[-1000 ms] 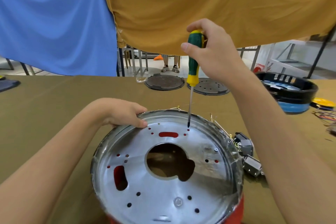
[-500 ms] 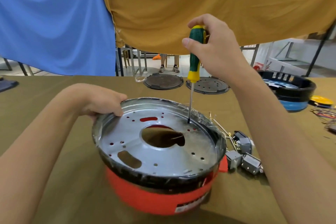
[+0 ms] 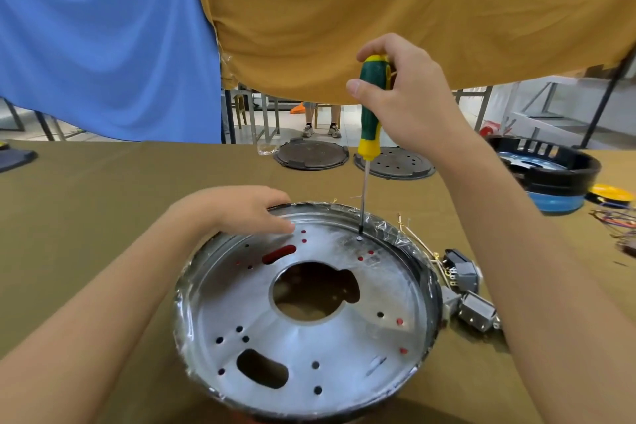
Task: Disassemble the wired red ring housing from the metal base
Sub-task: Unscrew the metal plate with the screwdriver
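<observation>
Workshop, cloth-covered bench (image 3: 103, 203), loose appliance plates (image 3: 311, 155), scattered wiring (image 3: 616, 220), metal table frames (image 3: 256, 113)

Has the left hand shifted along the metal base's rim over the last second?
Cannot tell: the left hand rests on the metal base rim's far-left edge throughout, while the camera moves.
</observation>
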A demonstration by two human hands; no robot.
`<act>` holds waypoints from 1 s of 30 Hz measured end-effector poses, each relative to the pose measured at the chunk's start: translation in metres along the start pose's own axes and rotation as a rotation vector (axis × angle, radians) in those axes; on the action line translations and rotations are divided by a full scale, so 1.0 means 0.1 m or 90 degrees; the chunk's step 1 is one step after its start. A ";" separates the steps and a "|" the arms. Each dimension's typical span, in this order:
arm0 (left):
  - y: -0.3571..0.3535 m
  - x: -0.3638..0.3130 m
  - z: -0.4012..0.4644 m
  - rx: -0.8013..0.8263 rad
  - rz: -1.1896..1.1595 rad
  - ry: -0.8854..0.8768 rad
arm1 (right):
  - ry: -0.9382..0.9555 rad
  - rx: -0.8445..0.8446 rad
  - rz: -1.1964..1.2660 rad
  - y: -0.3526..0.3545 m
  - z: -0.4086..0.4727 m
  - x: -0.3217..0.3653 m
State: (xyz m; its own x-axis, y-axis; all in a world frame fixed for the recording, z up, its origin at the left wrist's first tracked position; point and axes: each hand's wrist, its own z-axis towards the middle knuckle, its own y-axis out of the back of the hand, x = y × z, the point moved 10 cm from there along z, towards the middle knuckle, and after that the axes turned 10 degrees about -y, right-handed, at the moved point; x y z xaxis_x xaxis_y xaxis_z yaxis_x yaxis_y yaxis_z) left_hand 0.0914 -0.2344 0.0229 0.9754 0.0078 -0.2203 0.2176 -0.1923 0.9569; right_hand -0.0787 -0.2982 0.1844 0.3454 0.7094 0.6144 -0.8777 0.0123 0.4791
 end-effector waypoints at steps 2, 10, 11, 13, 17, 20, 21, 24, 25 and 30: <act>-0.01 -0.01 0.04 -0.015 0.021 -0.018 | 0.000 0.000 -0.005 -0.01 0.00 -0.01; 0.07 0.09 0.04 -0.024 0.051 0.029 | 0.003 0.000 0.003 -0.02 0.00 -0.01; 0.04 0.11 0.04 -0.002 0.027 0.042 | 0.005 -0.002 0.004 -0.02 0.00 -0.01; -0.05 0.15 -0.04 0.054 -0.069 0.076 | 0.007 -0.009 0.007 -0.02 -0.01 0.00; 0.00 0.08 0.00 0.008 -0.024 0.050 | 0.006 -0.021 0.007 -0.03 -0.01 -0.01; 0.03 -0.05 0.10 -0.085 -0.037 -0.013 | 0.005 -0.012 0.015 -0.08 -0.02 -0.02; 0.00 -0.08 0.12 -0.086 -0.048 -0.030 | 0.006 -0.010 0.015 -0.09 -0.02 -0.02; -0.06 -0.09 0.14 -0.077 -0.057 -0.047 | 0.008 -0.012 0.018 -0.10 -0.02 -0.02; -0.05 -0.08 0.13 -0.079 -0.060 -0.050 | 0.007 -0.013 0.021 -0.10 -0.02 -0.03; -0.05 -0.08 0.16 -0.079 -0.053 -0.052 | 0.011 -0.004 0.024 -0.14 -0.03 -0.06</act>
State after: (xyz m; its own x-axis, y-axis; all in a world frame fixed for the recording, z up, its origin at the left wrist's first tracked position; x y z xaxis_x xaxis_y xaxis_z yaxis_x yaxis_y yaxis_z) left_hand 0.0823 -0.2488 0.0165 0.9491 -0.0615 -0.3090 0.3047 -0.0708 0.9498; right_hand -0.0701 -0.3007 0.1720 0.3065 0.7219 0.6204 -0.8917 -0.0102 0.4524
